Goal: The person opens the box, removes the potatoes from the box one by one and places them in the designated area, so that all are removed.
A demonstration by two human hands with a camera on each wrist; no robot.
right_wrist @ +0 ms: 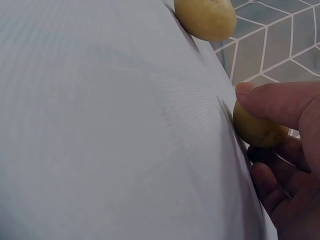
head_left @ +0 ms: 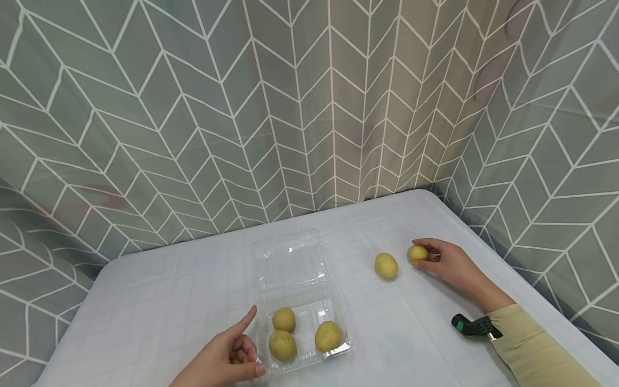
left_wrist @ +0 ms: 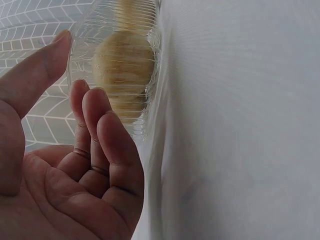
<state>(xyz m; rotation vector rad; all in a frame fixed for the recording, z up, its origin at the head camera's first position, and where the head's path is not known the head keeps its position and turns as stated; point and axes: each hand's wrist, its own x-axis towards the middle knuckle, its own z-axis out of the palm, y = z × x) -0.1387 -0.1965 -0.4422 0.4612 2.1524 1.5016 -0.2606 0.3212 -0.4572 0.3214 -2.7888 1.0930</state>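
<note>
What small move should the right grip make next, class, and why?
Probably lift the held potato toward the open clear container: the right grip pinches that potato, while three potatoes sit inside with bare floor showing.

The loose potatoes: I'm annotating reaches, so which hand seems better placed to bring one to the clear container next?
Probably the right: the right hand holds one potato, and another potato lies nearby. The left hand is by the clear container, farther from both.

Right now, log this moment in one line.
right hand: pinching small round yellow potato; left hand: beside open clear plastic clamshell box; inside: three yellow potatoes; white cloth: loose yellow potato
</note>
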